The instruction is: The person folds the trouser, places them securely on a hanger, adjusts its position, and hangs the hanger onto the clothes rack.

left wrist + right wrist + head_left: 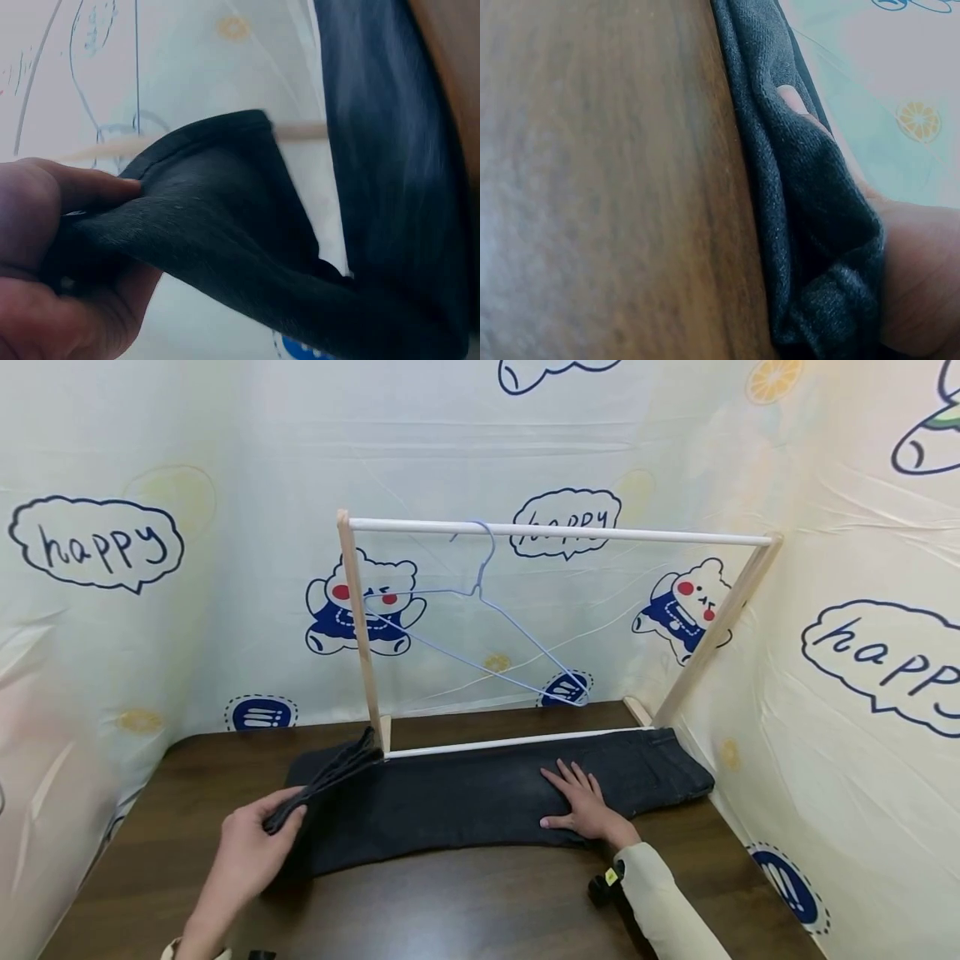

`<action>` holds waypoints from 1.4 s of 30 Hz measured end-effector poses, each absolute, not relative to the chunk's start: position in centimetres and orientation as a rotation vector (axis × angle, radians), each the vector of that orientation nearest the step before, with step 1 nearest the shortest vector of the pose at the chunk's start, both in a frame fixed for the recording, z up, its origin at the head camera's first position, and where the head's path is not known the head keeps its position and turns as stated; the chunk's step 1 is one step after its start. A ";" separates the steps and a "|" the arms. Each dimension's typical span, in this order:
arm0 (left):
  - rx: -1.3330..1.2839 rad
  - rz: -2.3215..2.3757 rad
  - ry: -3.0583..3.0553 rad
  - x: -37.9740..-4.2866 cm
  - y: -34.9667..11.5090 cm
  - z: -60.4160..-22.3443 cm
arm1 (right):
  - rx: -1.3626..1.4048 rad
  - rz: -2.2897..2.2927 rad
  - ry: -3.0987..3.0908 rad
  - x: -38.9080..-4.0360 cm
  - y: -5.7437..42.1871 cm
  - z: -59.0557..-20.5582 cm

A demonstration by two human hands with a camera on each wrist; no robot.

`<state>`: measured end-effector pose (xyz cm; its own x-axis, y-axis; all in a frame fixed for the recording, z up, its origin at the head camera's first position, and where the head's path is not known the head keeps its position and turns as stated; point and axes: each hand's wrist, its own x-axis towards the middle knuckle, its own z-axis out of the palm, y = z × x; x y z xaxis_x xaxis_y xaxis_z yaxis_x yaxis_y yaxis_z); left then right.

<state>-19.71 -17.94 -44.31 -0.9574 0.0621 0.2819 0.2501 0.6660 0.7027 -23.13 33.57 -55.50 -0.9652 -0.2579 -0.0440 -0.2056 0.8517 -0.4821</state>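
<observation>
A pair of dark trousers (450, 802), doubled lengthwise, lies across the table with its waist end at the right. At the left, my left hand (258, 839) pinches the hem end between thumb and fingers and holds it raised above the rest of the cloth. The left wrist view shows this lifted leg end (217, 195) bent back, with the hem edge upward. My right hand (588, 806) rests on the trousers right of their middle, fingers spread. In the right wrist view the cloth's near edge (810, 172) is rumpled beside that hand, hiding most of its fingers.
Behind the trousers stands a wooden rack with a white top rail (637, 534) and a low white bar (510, 743). A blue wire hanger (525, 631) hangs from the rail. Printed curtains (262, 427) enclose the brown table (420, 910) at the back and sides.
</observation>
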 end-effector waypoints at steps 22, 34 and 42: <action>-0.243 -1.235 -2.579 -19.3 -12.6 -45.5 | -0.331 -0.720 2.914 -23.3 33.7 -56.6; -0.191 -1.212 -2.449 -20.1 -11.3 -45.5 | -0.304 -0.645 2.908 -23.0 33.2 -55.5; -0.225 -1.242 -2.388 -20.8 -10.1 -44.6 | -0.323 -0.623 2.911 -23.0 33.3 -55.2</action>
<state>-20.77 -10.06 -44.57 -0.8911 -0.0562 0.4502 0.3363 0.5841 0.7387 -23.04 33.27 -55.19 -0.9661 -0.2391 -0.0979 -0.1781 0.8907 -0.4182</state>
